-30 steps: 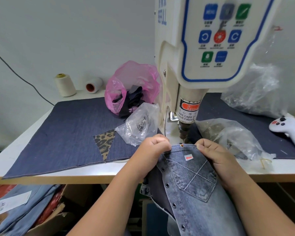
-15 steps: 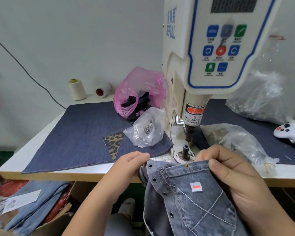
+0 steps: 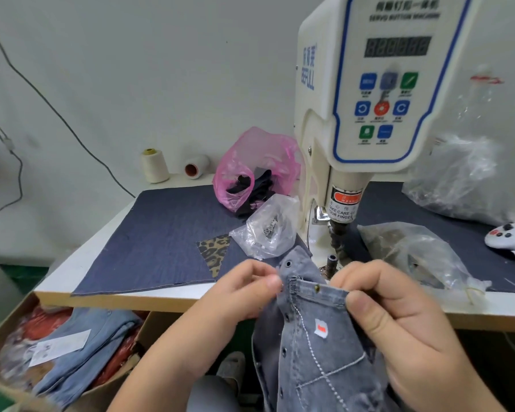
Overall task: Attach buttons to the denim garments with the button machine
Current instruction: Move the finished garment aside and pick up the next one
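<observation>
Left grip (image 3: 244, 292), right grip (image 3: 396, 319) — fingers curled, pinching.

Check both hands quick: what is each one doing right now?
Left hand: pinches the left edge of the denim garment by the pocket top.
Right hand: grips the garment at the pocket's right corner.

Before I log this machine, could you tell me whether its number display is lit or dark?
Dark: the display on the button machine shows only faint unlit digit segments, none glowing.
</observation>
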`<state>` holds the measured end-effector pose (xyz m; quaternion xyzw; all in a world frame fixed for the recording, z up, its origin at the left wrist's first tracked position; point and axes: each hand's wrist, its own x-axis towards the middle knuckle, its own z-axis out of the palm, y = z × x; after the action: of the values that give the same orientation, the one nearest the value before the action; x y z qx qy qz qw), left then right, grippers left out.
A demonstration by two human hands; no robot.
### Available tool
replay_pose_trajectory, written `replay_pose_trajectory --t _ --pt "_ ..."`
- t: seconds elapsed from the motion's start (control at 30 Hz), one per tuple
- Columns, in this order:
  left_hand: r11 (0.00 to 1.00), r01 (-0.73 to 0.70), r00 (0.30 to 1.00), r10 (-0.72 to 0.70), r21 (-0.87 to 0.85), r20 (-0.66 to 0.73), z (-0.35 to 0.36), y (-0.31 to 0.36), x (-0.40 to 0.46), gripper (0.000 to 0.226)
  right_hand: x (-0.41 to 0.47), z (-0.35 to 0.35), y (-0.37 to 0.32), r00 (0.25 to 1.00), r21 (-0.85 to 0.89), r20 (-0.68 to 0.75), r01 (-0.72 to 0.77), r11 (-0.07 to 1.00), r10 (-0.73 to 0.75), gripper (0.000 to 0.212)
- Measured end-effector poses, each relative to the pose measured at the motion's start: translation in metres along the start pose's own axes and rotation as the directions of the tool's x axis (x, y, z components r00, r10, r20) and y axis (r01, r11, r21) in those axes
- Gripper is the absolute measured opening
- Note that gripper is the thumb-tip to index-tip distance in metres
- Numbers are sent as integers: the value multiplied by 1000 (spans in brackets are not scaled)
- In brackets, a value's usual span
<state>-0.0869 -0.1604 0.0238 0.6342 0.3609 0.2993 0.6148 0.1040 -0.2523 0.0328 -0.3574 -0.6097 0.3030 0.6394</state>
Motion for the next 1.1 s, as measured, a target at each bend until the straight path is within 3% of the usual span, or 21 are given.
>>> replay_pose_trajectory --t 0.07,0.23,0.33,0.43,0.57,0.67,0.73,0.83,0.9,1.0,1.1 --pt "1000 21 997 -22 18 80 6 3 -3 44 -4 4 0 999 -47 35 0 999 2 28" --pt "991 117 987 -124 64 103 10 11 -5 32 -10 15 0 989 -107 149 -7 994 23 21" --pt "997 80 996 -79 -9 49 3 19 -8 17 -12 12 2 980 -86 180 -67 994 82 24" --pt "988 -36 999 36 -153 -2 -4 29 -11 23 -13 3 1 958 -117 216 -165 979 187 23" --pt "949 -180 983 185 -260 -5 -8 39 -15 27 -16 -2 16 944 -271 -6 -319 908 330 14" --pt "945 -213 973 227 -247 29 -8 40 -18 28 -18 0 26 894 -492 -65 -415 765 443 45" --pt "938 -226 968 246 -264 44 -11 43 -19 29 -15 0 27 832 -332 59 -505 797 552 51" --pt "918 -225 968 248 -326 28 -18 46 -19 28 -13 2 26 797 -90 206 -562 822 568 34" --pt "936 -218 976 216 -277 -35 -25 47 -17 27 -11 2 23 842 -24 172 -515 857 511 27" --pt "984 -165 984 161 -65 -72 -41 44 -15 26 -1 1 15 931 62 60 -364 929 360 25" --pt "993 -108 957 93 40 276 -46 46 -16 51 20 8 5 976 75 -76 -197 977 203 22"
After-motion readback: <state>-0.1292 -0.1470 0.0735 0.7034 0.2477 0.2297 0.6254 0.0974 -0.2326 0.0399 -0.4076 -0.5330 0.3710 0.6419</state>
